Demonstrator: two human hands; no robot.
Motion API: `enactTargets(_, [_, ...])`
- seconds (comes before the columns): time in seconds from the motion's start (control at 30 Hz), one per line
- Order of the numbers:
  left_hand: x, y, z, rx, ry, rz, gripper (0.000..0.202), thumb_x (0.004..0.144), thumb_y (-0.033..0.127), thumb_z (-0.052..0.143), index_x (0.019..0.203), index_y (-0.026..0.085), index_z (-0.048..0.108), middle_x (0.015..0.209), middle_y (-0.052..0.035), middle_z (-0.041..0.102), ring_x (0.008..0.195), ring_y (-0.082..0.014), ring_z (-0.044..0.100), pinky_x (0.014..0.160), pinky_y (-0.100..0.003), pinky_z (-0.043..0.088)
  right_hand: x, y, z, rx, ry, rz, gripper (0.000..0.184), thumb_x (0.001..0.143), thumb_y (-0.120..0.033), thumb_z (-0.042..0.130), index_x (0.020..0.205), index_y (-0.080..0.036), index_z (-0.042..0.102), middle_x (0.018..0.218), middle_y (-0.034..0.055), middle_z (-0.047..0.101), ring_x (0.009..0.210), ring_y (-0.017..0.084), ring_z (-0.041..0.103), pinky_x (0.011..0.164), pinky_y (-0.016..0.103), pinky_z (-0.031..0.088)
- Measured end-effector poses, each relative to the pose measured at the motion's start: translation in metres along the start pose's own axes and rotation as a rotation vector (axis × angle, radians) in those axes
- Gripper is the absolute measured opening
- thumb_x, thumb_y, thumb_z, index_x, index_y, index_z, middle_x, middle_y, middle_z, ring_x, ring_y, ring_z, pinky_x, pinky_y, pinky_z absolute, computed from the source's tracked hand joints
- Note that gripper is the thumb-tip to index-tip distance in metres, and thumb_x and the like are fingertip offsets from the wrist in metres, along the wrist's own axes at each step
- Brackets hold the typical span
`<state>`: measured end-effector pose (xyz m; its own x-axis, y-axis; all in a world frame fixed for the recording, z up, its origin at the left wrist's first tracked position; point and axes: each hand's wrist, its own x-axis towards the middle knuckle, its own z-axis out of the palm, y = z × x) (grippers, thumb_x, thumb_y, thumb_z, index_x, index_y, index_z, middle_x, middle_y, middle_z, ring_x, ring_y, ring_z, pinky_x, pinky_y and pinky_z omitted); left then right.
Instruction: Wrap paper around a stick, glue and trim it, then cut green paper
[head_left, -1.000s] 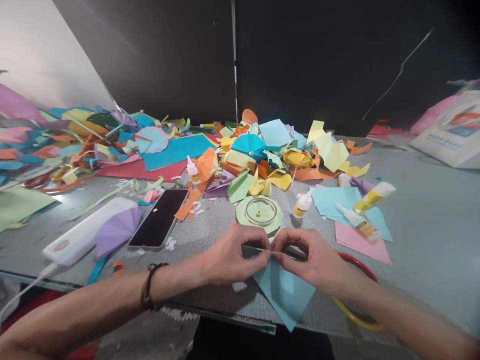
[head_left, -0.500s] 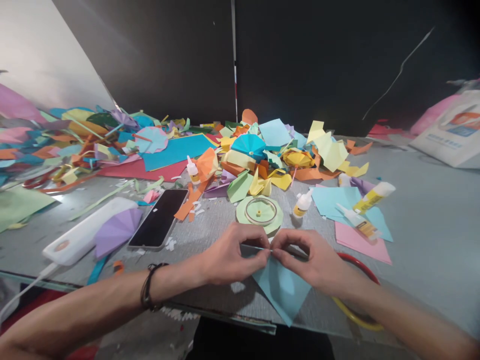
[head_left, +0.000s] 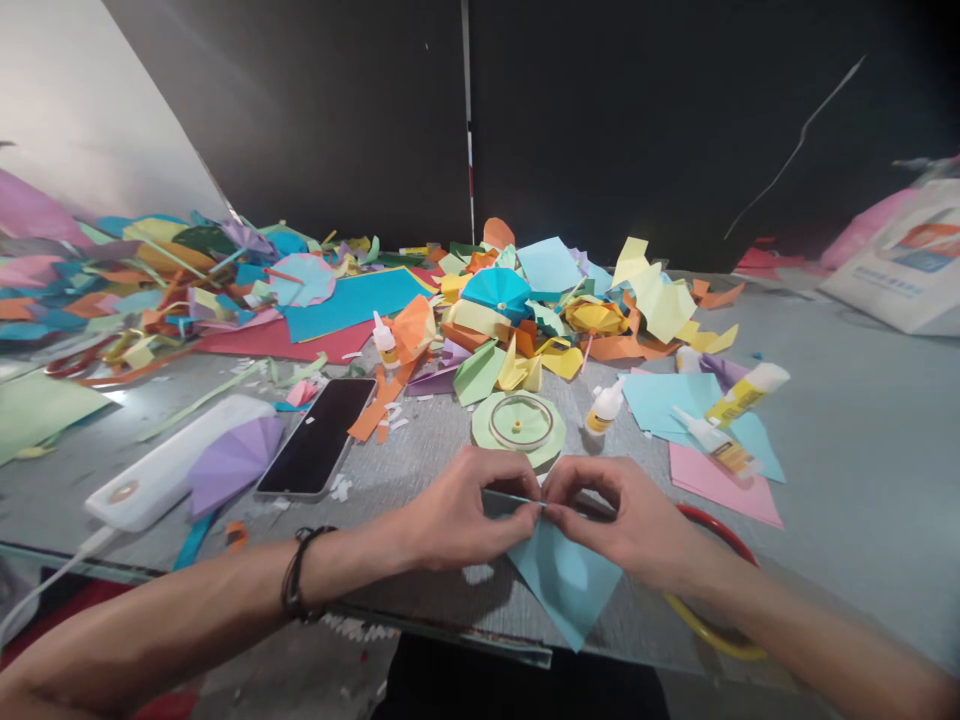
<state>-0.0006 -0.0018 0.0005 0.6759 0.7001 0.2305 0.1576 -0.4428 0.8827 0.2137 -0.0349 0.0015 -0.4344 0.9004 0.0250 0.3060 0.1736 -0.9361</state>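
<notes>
A folded sheet of light blue paper (head_left: 571, 580) is pinched along its upper edge, its pointed corner hanging toward the table's front edge. My left hand (head_left: 474, 508) grips that edge between thumb and fingers. Right beside it, my right hand (head_left: 621, 515) pinches the same edge, the fingertips of both nearly touching. Just beyond the hands lies a pale green paper disc (head_left: 517, 456) with a ring (head_left: 553, 425) resting on it. A small white glue bottle (head_left: 604, 408) stands to the disc's right. Red and yellow handles (head_left: 720, 530) show partly beneath my right forearm.
A phone (head_left: 316, 440) and a white power strip (head_left: 169, 470) lie on the left, a purple folded paper (head_left: 232, 462) over the strip. Coloured paper scraps (head_left: 495, 295) pile along the back. At right are pink paper (head_left: 724, 485), a glue stick (head_left: 746, 395) and a white bag (head_left: 911, 265).
Almost nothing differs. Both hands keep their pinch on the light blue paper, which has shifted very slightly.
</notes>
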Motion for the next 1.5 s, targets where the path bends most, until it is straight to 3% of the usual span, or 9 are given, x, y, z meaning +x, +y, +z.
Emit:
enactTargets(0.2, [0.0006,0.0002,-0.0015,-0.034,-0.017,-0.005,0.009,0.085,0.017,0.061,0.078,0.014,0.065,0.072,-0.0002,0.065,0.069,-0.0115,0.058,0.066,-0.022,0.046,0.0009,-0.0006,0.0006,0.010,-0.001,0.001,0.011,0.092,-0.027,0.068,0.084,-0.021,0.067,0.085,0.0028,0.069,0.083,0.020,0.062,0.079,0.035,0.051])
enactTargets(0.8, [-0.0007,0.0014,-0.0002,-0.006,0.005,-0.007,0.006,0.082,0.015,0.061,0.077,0.014,0.065,0.073,-0.0005,0.065,0.071,-0.0129,0.059,0.067,-0.024,0.047,0.0009,0.0002,0.0012,-0.014,0.010,-0.013,0.006,0.091,-0.023,0.066,0.085,-0.021,0.068,0.086,0.0027,0.070,0.084,0.020,0.063,0.080,0.036,0.052])
enactTargets(1.1, [-0.0010,0.0021,-0.0001,-0.013,0.014,-0.006,0.005,0.082,0.015,0.062,0.077,0.015,0.065,0.074,-0.0008,0.066,0.071,-0.0129,0.059,0.068,-0.024,0.047,-0.0004,-0.0027,0.0015,-0.035,0.014,0.013,0.007,0.092,-0.024,0.067,0.086,-0.020,0.068,0.087,0.0020,0.070,0.081,0.018,0.062,0.077,0.033,0.051])
enactTargets(1.33, [0.0017,-0.0002,-0.0030,0.012,0.052,-0.016,0.006,0.081,0.014,0.061,0.075,0.015,0.064,0.071,0.0002,0.063,0.070,-0.0128,0.056,0.068,-0.025,0.045,0.0018,-0.0030,-0.0016,-0.061,0.033,0.040,0.014,0.095,-0.031,0.065,0.087,-0.020,0.069,0.084,0.0028,0.070,0.073,0.016,0.059,0.066,0.030,0.047])
enactTargets(1.5, [0.0012,-0.0014,-0.0017,0.030,0.044,-0.037,0.006,0.081,0.014,0.060,0.076,0.015,0.065,0.072,0.0000,0.063,0.070,-0.0131,0.056,0.066,-0.025,0.045,0.0014,-0.0023,-0.0029,-0.070,0.028,0.039,0.012,0.093,-0.030,0.066,0.087,-0.020,0.069,0.085,0.0027,0.071,0.075,0.017,0.061,0.070,0.031,0.048])
